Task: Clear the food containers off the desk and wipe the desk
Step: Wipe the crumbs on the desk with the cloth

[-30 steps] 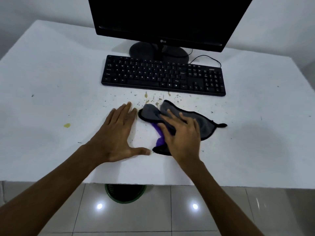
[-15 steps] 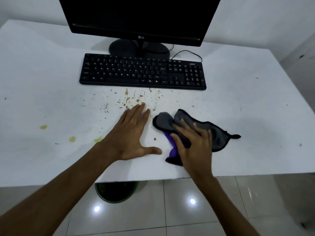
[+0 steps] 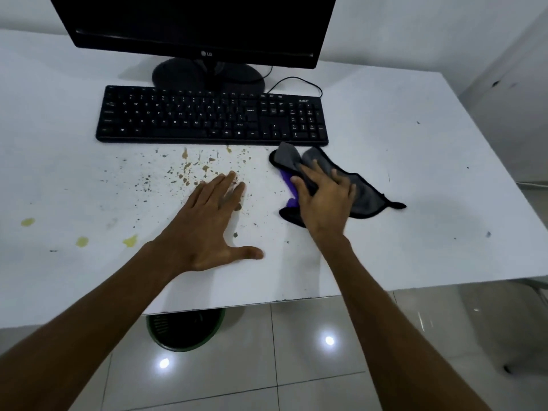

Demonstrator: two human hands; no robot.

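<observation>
White walls stand behind the desk [image 3: 415, 173], far beyond both hands, and glossy floor tiles [image 3: 296, 351] lie below the forearms, with two bright light spots on them. Under the desk edge, between the two forearms, a dark green bin [image 3: 185, 330] shows partly.

Beyond the fingertips of both hands stands a black monitor [image 3: 192, 25] on a round foot, and just in front of it lies a black keyboard [image 3: 212, 118], parallel to the far edge. A thin cable curves behind its right end.

The white desk top is dirty. Brown crumbs and specks [image 3: 189, 170] are scattered between the keyboard and the left hand, some of them touching its fingertips. Three yellowish stains [image 3: 81, 241] lie well to the left of the left wrist.

A grey cloth [image 3: 364, 194] with black edging and a purple part lies under the right hand, crumpled, and its far corner nearly touches the front edge of the keyboard.

The left hand [image 3: 207, 229] lies flat on the desk, palm down, fingers straight and close together, thumb stretched out toward the right hand. It holds nothing. The right hand [image 3: 324, 200] presses on the cloth from above, and its fingers bend slightly over the folds, bunching the fabric under them. Both forearms are bare and reach in from the near edge of the desk.
</observation>
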